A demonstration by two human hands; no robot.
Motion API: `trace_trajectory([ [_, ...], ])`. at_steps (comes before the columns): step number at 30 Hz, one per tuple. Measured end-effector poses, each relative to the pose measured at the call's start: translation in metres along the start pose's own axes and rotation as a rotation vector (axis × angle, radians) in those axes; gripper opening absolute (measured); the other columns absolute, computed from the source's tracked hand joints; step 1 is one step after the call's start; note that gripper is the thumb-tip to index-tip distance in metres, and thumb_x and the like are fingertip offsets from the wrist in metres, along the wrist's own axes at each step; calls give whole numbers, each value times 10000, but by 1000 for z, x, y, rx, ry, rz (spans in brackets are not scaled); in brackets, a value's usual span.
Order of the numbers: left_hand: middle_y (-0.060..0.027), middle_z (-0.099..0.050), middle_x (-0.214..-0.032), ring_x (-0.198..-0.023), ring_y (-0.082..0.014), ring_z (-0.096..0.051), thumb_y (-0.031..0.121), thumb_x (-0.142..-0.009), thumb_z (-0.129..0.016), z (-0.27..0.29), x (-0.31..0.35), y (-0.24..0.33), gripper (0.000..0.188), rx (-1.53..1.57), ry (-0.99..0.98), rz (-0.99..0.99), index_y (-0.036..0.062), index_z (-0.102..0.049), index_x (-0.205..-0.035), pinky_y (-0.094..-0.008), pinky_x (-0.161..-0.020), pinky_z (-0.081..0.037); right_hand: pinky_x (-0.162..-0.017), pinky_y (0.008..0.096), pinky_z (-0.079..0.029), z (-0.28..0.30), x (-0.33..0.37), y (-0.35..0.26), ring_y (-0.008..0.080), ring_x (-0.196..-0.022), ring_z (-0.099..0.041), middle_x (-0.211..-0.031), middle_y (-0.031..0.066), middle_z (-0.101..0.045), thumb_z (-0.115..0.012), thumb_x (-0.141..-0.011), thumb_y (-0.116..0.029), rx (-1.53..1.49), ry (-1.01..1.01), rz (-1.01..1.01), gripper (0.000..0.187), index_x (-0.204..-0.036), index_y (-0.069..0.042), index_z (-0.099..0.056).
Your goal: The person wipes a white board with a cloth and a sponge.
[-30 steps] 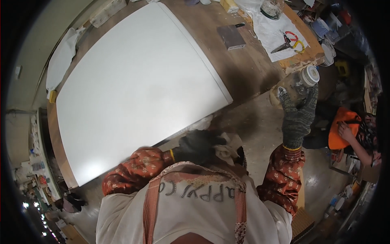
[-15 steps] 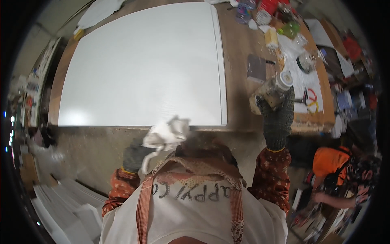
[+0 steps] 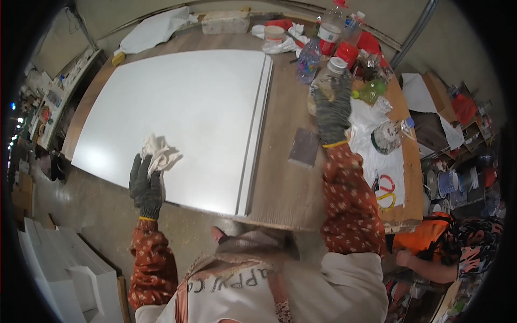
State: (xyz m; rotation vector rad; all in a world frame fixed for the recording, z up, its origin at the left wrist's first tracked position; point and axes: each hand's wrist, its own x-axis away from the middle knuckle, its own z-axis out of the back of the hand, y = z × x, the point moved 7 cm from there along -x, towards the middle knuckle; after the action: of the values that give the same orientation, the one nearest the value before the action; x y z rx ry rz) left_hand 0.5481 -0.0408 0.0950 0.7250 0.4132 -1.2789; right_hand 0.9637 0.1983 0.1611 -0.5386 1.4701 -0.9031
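Note:
My left hand (image 3: 145,185), in a dark grey knit glove, is closed on a crumpled off-white rag (image 3: 159,153). The rag lies over the front left part of a white panel (image 3: 188,102); a second panel edge shows beneath it along the right side. Farther off, on the right side of the table, my gloved right hand (image 3: 333,107) is wrapped round a clear jar with a white lid (image 3: 337,65). Most of the jar's body is hidden by the glove. A clear bottle (image 3: 308,62) stands just left of the lid.
Several bottles, including a red-capped one (image 3: 330,29), crowd the far right. Scissors (image 3: 385,191) and another clear jar (image 3: 386,137) lie on white sheeting. A dark flat pad (image 3: 305,147) lies on the wooden table (image 3: 283,188). Someone in orange (image 3: 431,234) is at right.
My right hand has carried the jar away from me, toward the bottles. My left hand has brought the rag up from the table's front edge onto the panel. The view has shifted.

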Motion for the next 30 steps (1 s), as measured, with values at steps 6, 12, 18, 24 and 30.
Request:
trace_trajectory([
  [6, -195, -535, -1281, -1169, -343, -527, 280, -899, -555, 2, 0, -11, 386, 34, 6, 15, 48, -596, -1205, -407, -972, -435, -1048, 349, -344, -32, -45, 117, 293, -1251, -445, -1366, 180, -436, -709, -751, -157, 517, -23, -8, 803, -1418, -30, -279],
  [12, -221, -523, -1284, -1179, -355, -516, 300, -912, -535, 4, 0, -3, 401, 27, -43, 57, 57, -584, -1227, -407, -983, -424, -964, 346, -422, -8, -35, 130, 314, -1136, -540, -1277, 201, -519, -685, -734, -115, 486, -262, 48, 789, -1424, -57, -309],
  [18, -192, -516, -1301, -1173, -339, -520, 245, -878, -582, 2, -4, -3, 390, -18, -80, 85, 77, -585, -1229, -402, -980, -429, -924, 416, -447, 65, -56, 140, 356, -1110, -557, -1216, 198, -578, -631, -774, -438, 960, -263, -298, 677, -1323, -84, -451],
  [24, -173, -516, -1306, -1168, -324, -523, 206, -857, -603, 2, -2, -7, 401, -65, -116, 96, 86, -578, -1238, -394, -976, -433, -956, 406, -424, 63, -40, 182, 359, -1151, -538, -1246, 234, -550, -658, -735, -497, 1090, -389, -595, 842, -1380, -46, -359],
  [30, -163, -521, -1304, -1149, -325, -537, 196, -835, -635, 1, 0, -7, 418, -50, -71, 38, 108, -579, -1239, -395, -948, -454, -840, 338, -506, 109, -34, 194, 265, -965, -625, -1046, 130, -638, -707, -756, -304, 50, -152, -950, 558, -1213, -38, -530],
])
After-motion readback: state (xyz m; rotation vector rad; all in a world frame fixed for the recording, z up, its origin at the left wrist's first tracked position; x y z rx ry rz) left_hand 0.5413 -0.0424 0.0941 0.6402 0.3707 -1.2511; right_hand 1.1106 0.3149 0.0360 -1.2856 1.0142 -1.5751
